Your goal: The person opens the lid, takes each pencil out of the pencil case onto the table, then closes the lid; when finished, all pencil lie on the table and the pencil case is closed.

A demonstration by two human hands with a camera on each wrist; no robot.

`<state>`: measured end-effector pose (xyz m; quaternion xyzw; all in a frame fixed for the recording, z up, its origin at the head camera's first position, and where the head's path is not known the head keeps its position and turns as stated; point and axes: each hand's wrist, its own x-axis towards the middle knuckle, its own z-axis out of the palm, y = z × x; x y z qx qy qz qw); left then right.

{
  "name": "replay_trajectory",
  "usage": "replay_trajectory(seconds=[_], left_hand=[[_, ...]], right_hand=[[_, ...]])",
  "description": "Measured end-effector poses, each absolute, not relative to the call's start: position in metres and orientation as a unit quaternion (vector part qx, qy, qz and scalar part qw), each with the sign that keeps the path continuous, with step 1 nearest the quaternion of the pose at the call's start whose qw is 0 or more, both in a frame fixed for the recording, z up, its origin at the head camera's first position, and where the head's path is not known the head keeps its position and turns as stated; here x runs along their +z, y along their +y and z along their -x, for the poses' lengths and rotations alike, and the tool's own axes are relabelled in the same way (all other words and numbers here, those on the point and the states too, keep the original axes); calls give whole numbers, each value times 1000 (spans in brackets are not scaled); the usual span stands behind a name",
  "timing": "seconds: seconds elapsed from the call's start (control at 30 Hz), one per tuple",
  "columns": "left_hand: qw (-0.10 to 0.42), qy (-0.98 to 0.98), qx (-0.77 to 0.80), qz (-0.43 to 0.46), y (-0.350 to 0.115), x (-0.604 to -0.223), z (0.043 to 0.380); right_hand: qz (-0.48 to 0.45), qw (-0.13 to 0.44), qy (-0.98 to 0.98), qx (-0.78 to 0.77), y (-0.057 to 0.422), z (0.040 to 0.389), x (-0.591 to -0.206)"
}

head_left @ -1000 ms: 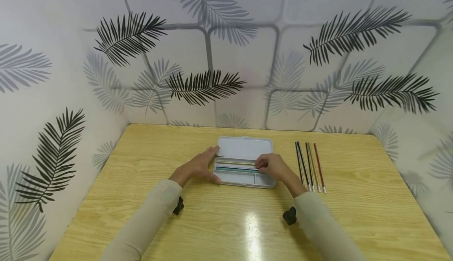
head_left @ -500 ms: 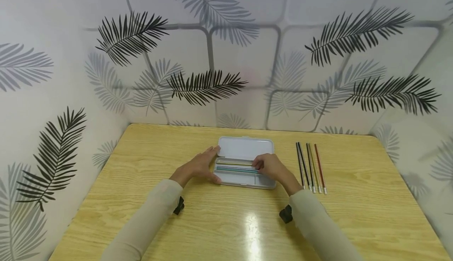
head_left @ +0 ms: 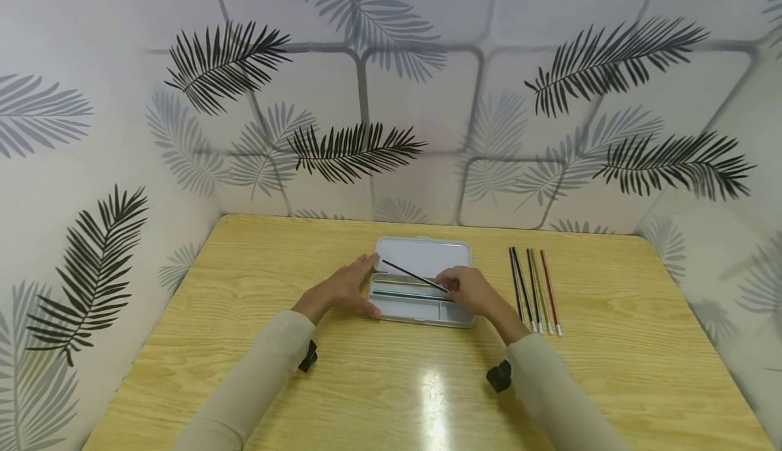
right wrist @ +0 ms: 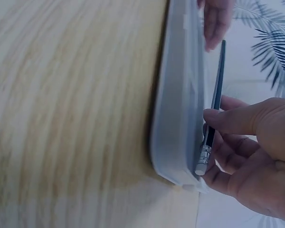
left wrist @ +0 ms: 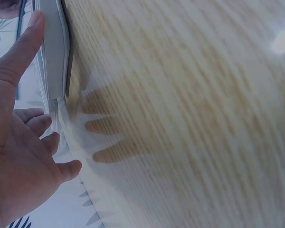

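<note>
An open white pencil case lies mid-table, its lid folded back toward the wall. A yellow pencil and a teal pencil lie inside it. My right hand pinches a dark pencil near its eraser end, between thumb and fingers. That pencil slants up over the case, tip toward the far left; in the right wrist view its white eraser shows by the case's edge. My left hand rests against the case's left end with fingers spread and thumb along the side.
Right of the case, several pencils lie side by side on the wooden table: dark ones, a gold one and a red one. A wall with leaf patterns stands behind the table.
My right hand has raised the dark pencil out of the case, its tip now tilted up over the lid. The left hand keeps its place at the case's left end.
</note>
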<state>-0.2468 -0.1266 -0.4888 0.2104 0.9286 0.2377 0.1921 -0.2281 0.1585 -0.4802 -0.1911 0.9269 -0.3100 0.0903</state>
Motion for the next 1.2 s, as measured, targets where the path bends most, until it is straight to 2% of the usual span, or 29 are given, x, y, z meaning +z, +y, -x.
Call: replay_trajectory(seconds=[0.33, 0.9, 1.2], left_hand=[[190, 930, 233, -212, -127, -490, 247], [195, 930, 234, -204, -128, -489, 245], [196, 929, 234, -208, -127, -491, 246]], right_hand=[[156, 91, 906, -382, 190, 222, -473], [54, 75, 894, -438, 280, 206, -457], [-5, 111, 880, -461, 319, 196, -463]])
